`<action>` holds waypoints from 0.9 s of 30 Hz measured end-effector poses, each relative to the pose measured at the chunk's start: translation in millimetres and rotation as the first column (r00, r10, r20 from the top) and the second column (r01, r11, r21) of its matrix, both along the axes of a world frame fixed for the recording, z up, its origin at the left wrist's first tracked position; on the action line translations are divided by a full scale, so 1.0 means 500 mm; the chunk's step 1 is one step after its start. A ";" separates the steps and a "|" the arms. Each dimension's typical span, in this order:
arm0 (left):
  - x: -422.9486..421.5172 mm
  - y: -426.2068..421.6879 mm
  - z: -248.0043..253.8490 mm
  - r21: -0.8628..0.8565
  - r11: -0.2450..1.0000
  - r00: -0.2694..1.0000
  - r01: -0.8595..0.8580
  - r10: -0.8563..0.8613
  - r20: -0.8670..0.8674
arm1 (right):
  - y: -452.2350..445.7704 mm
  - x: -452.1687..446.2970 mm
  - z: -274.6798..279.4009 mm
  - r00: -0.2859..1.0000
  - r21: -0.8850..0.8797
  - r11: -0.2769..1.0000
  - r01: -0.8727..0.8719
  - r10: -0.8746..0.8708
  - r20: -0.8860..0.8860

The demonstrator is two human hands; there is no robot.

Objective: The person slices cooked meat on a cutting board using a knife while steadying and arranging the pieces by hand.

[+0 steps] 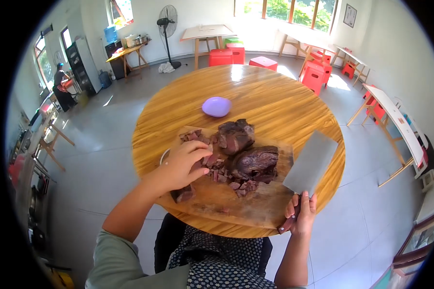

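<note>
Left of the cutting board's (205, 208) middle, the left grip (184, 163) arches over chopped meat (221, 175), thumb and fingers parted; by its right edge, the right grip (301, 212) wraps the cleaver (311, 164), blade pointing away. Meat blocks (254, 161) lie mid-board between them, on a round tabletop (178, 101) in a bright room.

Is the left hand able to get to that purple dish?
Probably yes, with a stretch. The left hand is by the chopped meat, and the purple dish sits uncovered beyond the cutting board. Only meat seems to lie between, so it could likely pass above.
</note>
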State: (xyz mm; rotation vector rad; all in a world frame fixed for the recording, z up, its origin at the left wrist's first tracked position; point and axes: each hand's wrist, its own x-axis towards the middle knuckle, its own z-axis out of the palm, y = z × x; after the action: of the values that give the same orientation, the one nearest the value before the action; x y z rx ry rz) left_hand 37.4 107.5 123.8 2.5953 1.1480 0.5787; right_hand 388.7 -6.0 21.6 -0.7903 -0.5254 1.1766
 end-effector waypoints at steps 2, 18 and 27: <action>-0.038 -0.056 0.000 0.087 0.996 0.999 -0.036 0.033 0.034 | -0.001 -0.005 0.007 0.998 -0.025 0.998 0.059 -0.058 0.036; 0.093 -0.188 -0.168 -0.059 0.998 0.973 0.023 -0.009 0.231 | -0.006 -0.005 0.009 0.992 0.025 0.999 0.035 -0.038 0.123; 0.072 -0.135 -0.124 0.011 0.989 0.942 -0.150 0.140 0.305 | 0.000 0.001 -0.001 0.998 0.026 1.000 0.004 -0.005 0.055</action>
State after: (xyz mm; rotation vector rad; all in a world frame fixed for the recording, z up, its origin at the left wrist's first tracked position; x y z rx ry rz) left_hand 73.2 39.9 62.0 2.3513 1.2369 0.9972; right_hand 389.0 -6.3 21.0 -0.8033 -0.5829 1.1442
